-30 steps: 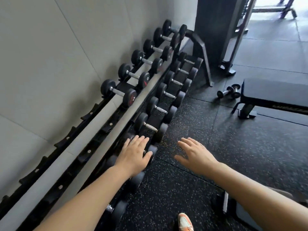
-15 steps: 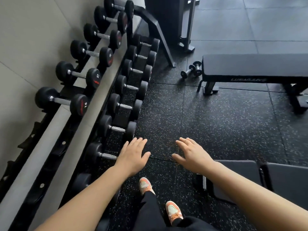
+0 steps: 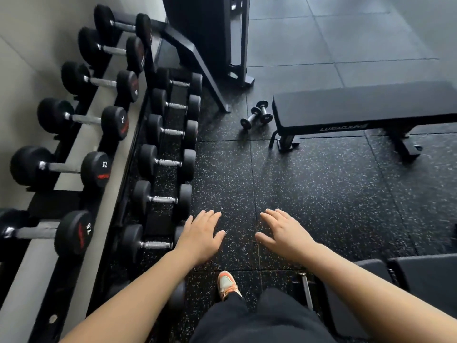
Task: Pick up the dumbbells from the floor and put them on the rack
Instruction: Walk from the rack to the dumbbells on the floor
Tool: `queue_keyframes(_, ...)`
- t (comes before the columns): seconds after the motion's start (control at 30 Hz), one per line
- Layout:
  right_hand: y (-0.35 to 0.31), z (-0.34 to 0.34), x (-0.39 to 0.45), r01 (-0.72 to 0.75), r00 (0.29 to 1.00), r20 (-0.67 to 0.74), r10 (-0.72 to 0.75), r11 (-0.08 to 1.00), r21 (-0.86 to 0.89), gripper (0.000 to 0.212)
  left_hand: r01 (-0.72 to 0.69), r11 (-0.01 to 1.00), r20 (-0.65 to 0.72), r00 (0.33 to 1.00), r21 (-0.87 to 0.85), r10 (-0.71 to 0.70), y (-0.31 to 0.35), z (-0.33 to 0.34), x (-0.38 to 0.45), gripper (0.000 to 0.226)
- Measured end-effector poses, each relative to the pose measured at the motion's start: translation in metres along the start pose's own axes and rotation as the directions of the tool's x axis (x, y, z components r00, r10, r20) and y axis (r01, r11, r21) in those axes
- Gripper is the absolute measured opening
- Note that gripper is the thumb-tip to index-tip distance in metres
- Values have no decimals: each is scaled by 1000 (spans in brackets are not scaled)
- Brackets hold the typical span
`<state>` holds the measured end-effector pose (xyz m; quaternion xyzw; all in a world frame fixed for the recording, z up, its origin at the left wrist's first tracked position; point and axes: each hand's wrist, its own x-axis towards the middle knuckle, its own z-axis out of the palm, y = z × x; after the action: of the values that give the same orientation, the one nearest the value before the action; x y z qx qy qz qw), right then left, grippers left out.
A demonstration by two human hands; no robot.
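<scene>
Numerals "7.5" and "10" on black rubber rack dumbbells (image 3: 96, 169), left of left hand (image 3: 200, 240). Speckled black rubber floor (image 3: 321, 194) under right hand (image 3: 284, 233); both empty, fingers spread. Small chrome-handled dumbbells (image 3: 257, 115) ahead, beside black padded bench (image 3: 366, 105).

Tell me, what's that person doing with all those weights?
They're tidying a gym. Both hands, the left hand and the right hand, are open and empty, held out over the speckled floor. Two small dumbbells lie on the floor by the bench, away from the hands. The rack by the wall already holds many others.
</scene>
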<state>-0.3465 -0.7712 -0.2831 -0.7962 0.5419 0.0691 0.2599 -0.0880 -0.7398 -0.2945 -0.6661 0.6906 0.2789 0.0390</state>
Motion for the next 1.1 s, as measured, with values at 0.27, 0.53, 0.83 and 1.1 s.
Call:
queue_keyframes(0.27, 13, -46, 77, -90, 994, -54, 92, 995, 39, 73, -93, 995, 60, 994, 41, 90, -14, -53, 101, 63)
queue_keyframes(0.53, 64, -96, 174, -112, 991, -62, 117, 991, 79, 72, -115, 992, 72, 991, 59, 110, 6, -95, 223, 62)
queue_keyframes(0.83, 131, -164, 287, -73, 997, -1, 74, 992, 106, 73, -69, 995, 83, 995, 72, 63, 47, -149, 349, 61)
queue_keyframes(1.1, 171, -213, 372, -107, 994, 34, 104, 988, 113, 73, -65, 996, 81, 995, 56, 61, 65, -184, 449, 59)
